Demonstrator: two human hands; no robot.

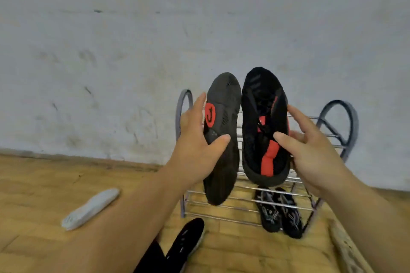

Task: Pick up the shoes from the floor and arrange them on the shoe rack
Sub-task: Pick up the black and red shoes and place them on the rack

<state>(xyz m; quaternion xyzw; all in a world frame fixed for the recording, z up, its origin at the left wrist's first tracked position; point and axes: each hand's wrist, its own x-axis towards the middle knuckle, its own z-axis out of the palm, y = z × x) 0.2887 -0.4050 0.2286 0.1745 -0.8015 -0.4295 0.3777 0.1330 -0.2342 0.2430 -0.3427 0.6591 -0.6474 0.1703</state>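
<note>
My left hand [199, 139] grips a black shoe [224, 117] turned sole-up, its dark sole bearing a red round logo. Beside it, my right hand [310, 148] holds the matching black shoe [264, 117] upper side up, with red tongue and trim. Both shoes hang toe-away, side by side, over the metal wire shoe rack [244, 206], which stands against the wall. A pair of black patterned shoes [279, 213] sits on a lower tier at the right.
A white shoe [91, 208] lies on its side on the wooden floor at the left. A black shoe [186, 241] is at the bottom centre in front of the rack, beside a dark trouser leg. A scuffed grey wall [133, 51] rises behind.
</note>
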